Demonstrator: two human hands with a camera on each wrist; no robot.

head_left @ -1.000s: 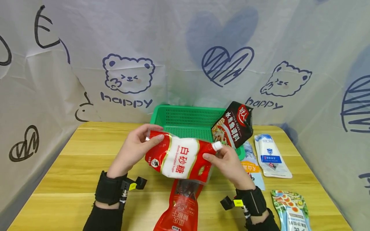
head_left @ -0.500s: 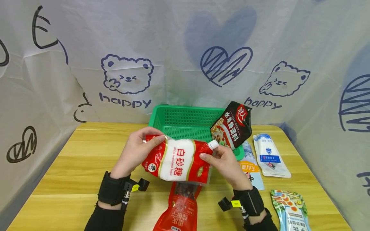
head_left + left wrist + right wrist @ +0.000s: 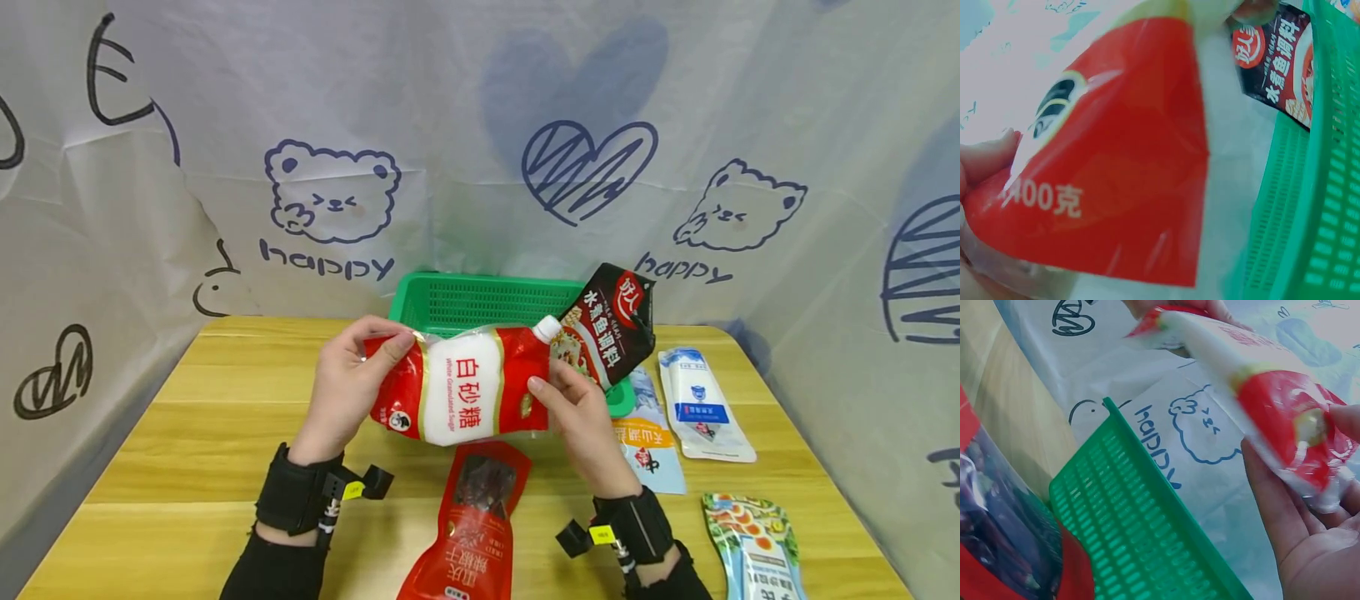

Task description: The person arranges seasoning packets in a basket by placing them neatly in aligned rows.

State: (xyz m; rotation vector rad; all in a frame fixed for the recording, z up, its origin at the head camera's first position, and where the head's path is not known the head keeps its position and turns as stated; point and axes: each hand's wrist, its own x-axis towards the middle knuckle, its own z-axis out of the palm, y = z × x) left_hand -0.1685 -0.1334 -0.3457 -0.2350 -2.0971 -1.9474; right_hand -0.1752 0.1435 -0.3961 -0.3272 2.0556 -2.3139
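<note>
Both hands hold up a red and white bag of white granulated sugar (image 3: pixel 467 385) with a white screw cap at its upper right corner. The left hand (image 3: pixel 348 383) pinches the bag's left end, thumb on the front face. At the other end, below the cap, the right hand (image 3: pixel 588 421) grips the bag between thumb and fingers; the right wrist view shows those fingers behind it. A green basket (image 3: pixel 420 296) stands behind the bag, which covers its front part. Nearer the person, a red pouch of dried chili (image 3: pixel 476 533) lies on the table.
A black seasoning pouch (image 3: pixel 611 325) leans in the basket's right end. Right of it lie a blue and orange packet (image 3: pixel 652 454) and a white and blue packet (image 3: pixel 705 408). A green printed pouch (image 3: pixel 757 550) lies at the table's front right. A drawn-on cloth backs the table.
The sugar bag dipped slightly, then rose, and its capped end now sits higher. The right hand has shifted left along with it. More of the chili pouch shows below.
</note>
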